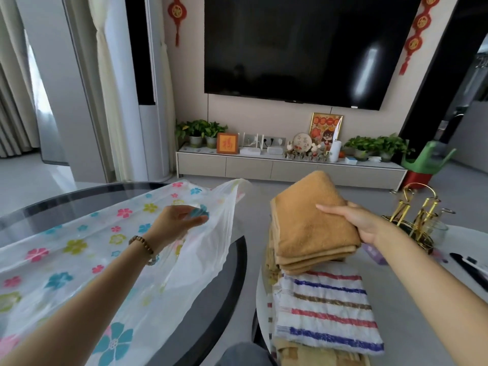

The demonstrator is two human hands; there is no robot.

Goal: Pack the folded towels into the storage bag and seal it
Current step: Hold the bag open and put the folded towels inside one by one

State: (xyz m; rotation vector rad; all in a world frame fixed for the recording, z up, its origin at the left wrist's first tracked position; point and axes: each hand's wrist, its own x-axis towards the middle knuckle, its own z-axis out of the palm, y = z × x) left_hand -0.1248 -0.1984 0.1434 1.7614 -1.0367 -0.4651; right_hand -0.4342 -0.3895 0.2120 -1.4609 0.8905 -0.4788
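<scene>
A clear storage bag [79, 249] printed with coloured flowers lies across the dark glass table [52, 204] on the left. My left hand [177, 223] pinches the upper layer at the bag's mouth and lifts it, so the opening gapes toward the right. My right hand [361, 223] grips a folded orange towel [306, 223] by its right edge, raised and tilted above a stack. Below it lies a folded striped towel [324, 310] in white, blue, red and brown, on top of more yellowish towels [317, 356] on a white round table [412, 299].
A gold cup rack with glasses [420, 215] stands just right of my right hand. A black remote [470, 270] lies at the right edge. A gap of grey floor separates the two tables. Beyond are a TV cabinet [290, 167] and a green stool [427, 159].
</scene>
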